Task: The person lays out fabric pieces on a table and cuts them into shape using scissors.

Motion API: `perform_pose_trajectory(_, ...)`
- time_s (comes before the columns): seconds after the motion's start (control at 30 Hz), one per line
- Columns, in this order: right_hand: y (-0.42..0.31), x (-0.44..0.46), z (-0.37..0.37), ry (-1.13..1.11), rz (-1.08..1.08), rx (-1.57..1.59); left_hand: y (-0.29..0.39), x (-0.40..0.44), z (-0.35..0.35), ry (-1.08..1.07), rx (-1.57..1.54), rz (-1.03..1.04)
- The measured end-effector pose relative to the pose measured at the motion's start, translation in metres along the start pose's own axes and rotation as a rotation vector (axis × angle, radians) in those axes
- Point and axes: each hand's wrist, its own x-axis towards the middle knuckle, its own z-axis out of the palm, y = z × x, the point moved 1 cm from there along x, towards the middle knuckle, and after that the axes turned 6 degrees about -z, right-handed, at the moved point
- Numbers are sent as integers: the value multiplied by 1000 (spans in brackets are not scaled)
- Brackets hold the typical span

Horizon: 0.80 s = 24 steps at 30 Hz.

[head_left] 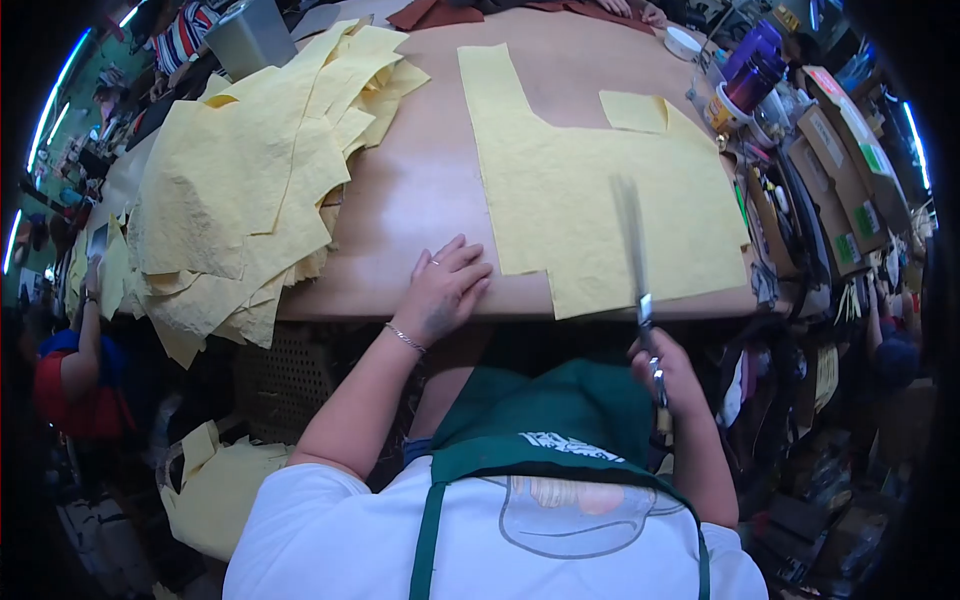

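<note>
My left hand [452, 288] lies palm down on the tabletop, fingers loosely apart and nothing in them. It rests just left of a large yellow sheet [600, 205] with an L-like cut-out outline. In my right hand [672, 372], at the table's front edge, is a long-bladed metal tool [644, 300] with a shiny handle. Its grey blade points away from me over the sheet and is smeared by motion, so its exact kind is unclear. A small yellow piece [634, 112] sits at the sheet's far edge.
A tall heap of yellow sheets [240, 180] covers the table's left side. A metal container [250, 38] stands behind it. Cups, a purple bottle [755, 80] and cardboard boxes [835, 190] crowd the right. More yellow material [225, 495] lies low at left. Other people work around.
</note>
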Motion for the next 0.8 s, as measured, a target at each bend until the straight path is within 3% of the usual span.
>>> perform_pose_trajectory(0.1,3,-32,25,-398,317,460,-3,-15,2,26,7,53)
perform_pose_trajectory(0.2,-4,-47,28,-463,585,563,-4,-15,7,54,5,41)
perform_pose_trajectory(0.33,5,-50,28,-516,651,561,6,-11,13,42,124,-2)
perform_pose_trajectory(0.47,7,-40,42,-572,573,713,9,-7,12,33,147,-7)
perform_pose_trajectory(0.57,3,-27,56,-559,555,720,-1,-5,14,202,82,164)
perform_pose_trajectory(0.67,-5,-13,69,-525,527,686,-5,1,7,62,-350,-127)
perform_pose_trajectory(0.77,-18,1,83,-465,527,574,-4,15,3,-295,-839,-577)
perform_pose_trajectory(0.8,-21,4,88,-441,526,553,-1,19,0,-363,-892,-637)
